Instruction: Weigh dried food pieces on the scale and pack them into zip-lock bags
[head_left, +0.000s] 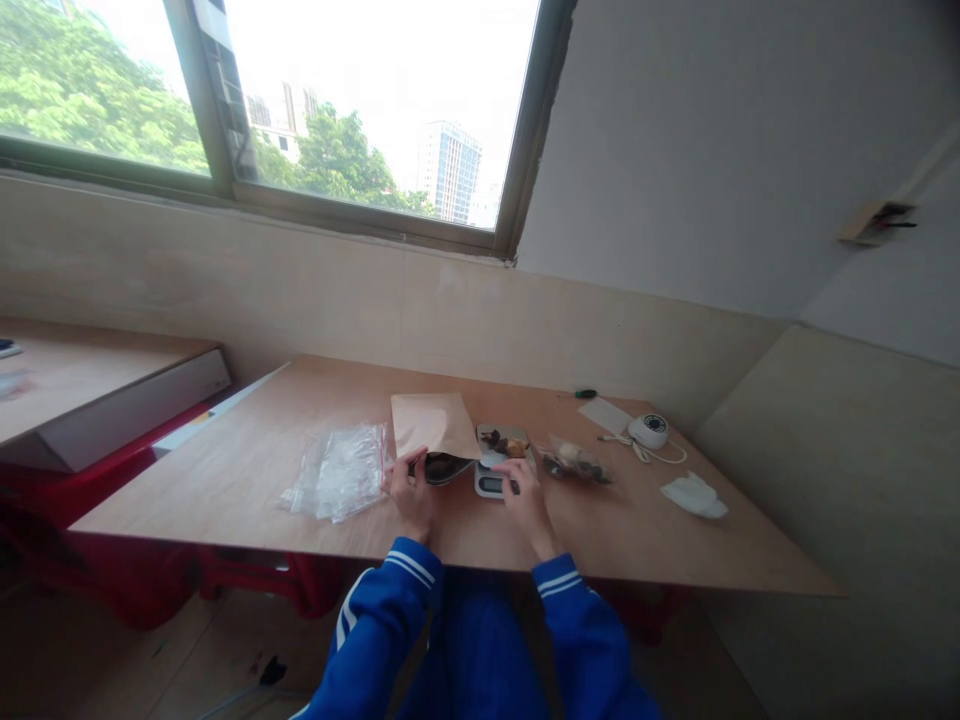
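Note:
My left hand grips the near edge of a brown kraft paper pouch, thumb and fingers closed at its mouth. The pouch lies on the table with its mouth gaping towards me and a dark inside showing. Just right of it stands a small white digital scale with a grey display. Several brown dried pieces, perhaps mushrooms, rest on its plate. Over the scale's near right part is my right hand, fingers bent and apart, with nothing visible between them. To its right lies a clear bag of dried pieces.
A stack of clear plastic zip bags lies left of the pouch. On the right are a white dome-shaped device with a cable, a crumpled white tissue, a white sheet and a green-handled screwdriver. Red stools stand below the table.

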